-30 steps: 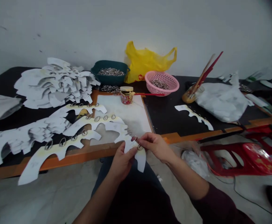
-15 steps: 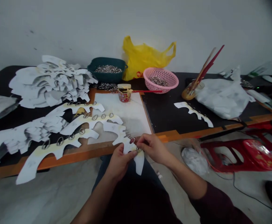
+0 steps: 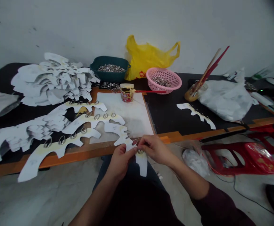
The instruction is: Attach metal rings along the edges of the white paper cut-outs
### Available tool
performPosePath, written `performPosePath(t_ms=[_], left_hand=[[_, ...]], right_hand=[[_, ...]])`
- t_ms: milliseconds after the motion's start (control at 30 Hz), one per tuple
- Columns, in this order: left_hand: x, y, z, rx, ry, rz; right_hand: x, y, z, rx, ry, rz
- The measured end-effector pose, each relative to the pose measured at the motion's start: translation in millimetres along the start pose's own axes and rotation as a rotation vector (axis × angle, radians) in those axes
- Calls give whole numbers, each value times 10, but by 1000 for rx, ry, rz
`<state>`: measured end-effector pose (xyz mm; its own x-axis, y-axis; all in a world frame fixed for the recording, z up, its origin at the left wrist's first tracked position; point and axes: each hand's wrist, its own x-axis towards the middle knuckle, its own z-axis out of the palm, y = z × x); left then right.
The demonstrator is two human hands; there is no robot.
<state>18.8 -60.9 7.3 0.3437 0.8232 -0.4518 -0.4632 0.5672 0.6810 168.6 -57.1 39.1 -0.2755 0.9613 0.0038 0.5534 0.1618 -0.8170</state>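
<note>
Both hands meet over my lap at the table's front edge. My left hand (image 3: 120,160) pinches a white curved cut-out piece (image 3: 142,163) with several metal rings along it. My right hand (image 3: 153,148) has its fingers closed on a small metal ring (image 3: 140,151) at the piece's edge. Just beyond the hands, finished white pieces with rings (image 3: 81,133) lie on the table beside a white board (image 3: 132,116). A small glue jar (image 3: 126,93) with a red brush stands at the board's far edge.
A heap of white cut-outs (image 3: 54,80) fills the table's left. A dark green bin (image 3: 110,69) and a pink basket (image 3: 163,80) hold metal rings, with a yellow bag (image 3: 148,58) behind. A cup of brushes (image 3: 194,92), a white bag (image 3: 226,99) and red stools (image 3: 242,157) are right.
The hands and the white piece have stayed near the table's front edge, shifting only slightly. The right fingers have moved closer against the ring at the piece's edge.
</note>
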Motion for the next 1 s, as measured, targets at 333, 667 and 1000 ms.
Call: performPosePath(t_ms=[333,667,1000], left_hand=[[-13,47,11,12,31,-38],[-59,52,-91,71,-66,17],[-55,134,-6,239,41,158]], right_hand=[[8,-40,-28,-64,-61,-53],[0,-5,26,82,8,70],[-35,-89,79,520,54,216]])
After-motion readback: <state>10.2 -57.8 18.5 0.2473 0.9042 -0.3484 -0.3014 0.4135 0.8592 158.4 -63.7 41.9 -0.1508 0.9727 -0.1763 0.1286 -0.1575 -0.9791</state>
